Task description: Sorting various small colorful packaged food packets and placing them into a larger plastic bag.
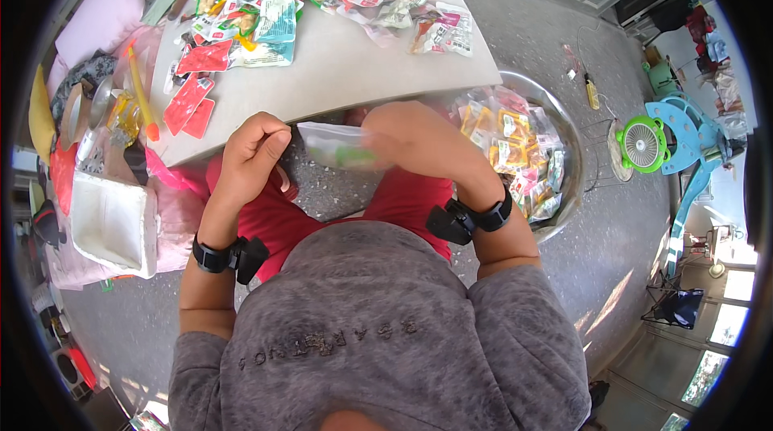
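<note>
My right hand (401, 132) is blurred and holds a clear plastic bag (338, 144) by its right end, above my lap. Something green shows in the bag's lower part, too blurred to name. Just left of the bag, my left hand (256, 153) is curled with the thumb pressed to the index finger; I see nothing between them. Both hands are at the near edge of a pale table (338, 78). On it lie red packets (188, 104) at the left and a heap of mixed food packets (272, 14) farther back.
A round metal basin (570, 189) full of bagged packets (507, 135) stands on the floor to my right. At my left are a white foam box (112, 223) and a yellow tool (140, 90) with an orange end. A green fan (641, 142) stands farther right.
</note>
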Tool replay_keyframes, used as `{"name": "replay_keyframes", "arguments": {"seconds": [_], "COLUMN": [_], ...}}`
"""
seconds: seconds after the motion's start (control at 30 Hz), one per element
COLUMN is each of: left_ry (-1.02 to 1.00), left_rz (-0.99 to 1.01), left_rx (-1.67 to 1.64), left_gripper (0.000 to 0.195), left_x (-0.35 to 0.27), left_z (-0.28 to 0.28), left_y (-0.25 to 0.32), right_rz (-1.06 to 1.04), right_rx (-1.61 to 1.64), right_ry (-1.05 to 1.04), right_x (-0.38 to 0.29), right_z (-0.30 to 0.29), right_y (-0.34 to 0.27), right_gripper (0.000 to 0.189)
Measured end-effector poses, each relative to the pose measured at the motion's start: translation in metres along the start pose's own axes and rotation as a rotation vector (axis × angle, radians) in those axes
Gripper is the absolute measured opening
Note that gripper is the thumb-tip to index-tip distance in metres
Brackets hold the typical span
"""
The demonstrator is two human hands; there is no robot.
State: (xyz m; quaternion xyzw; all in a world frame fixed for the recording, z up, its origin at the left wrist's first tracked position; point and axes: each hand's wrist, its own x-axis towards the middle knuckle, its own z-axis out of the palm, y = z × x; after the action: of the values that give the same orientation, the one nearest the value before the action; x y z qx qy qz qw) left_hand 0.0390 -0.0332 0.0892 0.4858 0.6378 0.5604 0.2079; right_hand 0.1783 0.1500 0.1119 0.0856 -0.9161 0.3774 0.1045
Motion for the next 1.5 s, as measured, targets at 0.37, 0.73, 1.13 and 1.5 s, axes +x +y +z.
{"name": "replay_keyframes", "arguments": {"seconds": [0.37, 0.73, 1.13, 1.5], "left_ry": [-0.179, -0.223, -0.23, -0.225], "left_rz": [-0.491, -0.506, -0.487, -0.522], "left_rx": [0.124, 0.313, 0.345, 0.335], "left_gripper": [0.005, 0.008, 0.009, 0.008], "left_x": [-0.063, -0.073, -0.076, -0.075], "left_z": [-0.006, 0.006, 0.004, 0.003], "left_y": [-0.14, -0.154, -0.159, -0.156], "right_rz": [0.657, 1.19, 1.29, 1.518], "right_rx": [0.346, 0.137, -0.031, -1.031], "right_ry": [0.764, 0.84, 0.823, 0.71], "right_x": [-0.155, -0.291, -0.341, -0.321], "right_z": [-0.087, -0.019, 0.013, -0.092], "right_y": [0.066, 0.165, 0.209, 0.172], "right_gripper": [0.007, 0.011, 0.012, 0.02]}}
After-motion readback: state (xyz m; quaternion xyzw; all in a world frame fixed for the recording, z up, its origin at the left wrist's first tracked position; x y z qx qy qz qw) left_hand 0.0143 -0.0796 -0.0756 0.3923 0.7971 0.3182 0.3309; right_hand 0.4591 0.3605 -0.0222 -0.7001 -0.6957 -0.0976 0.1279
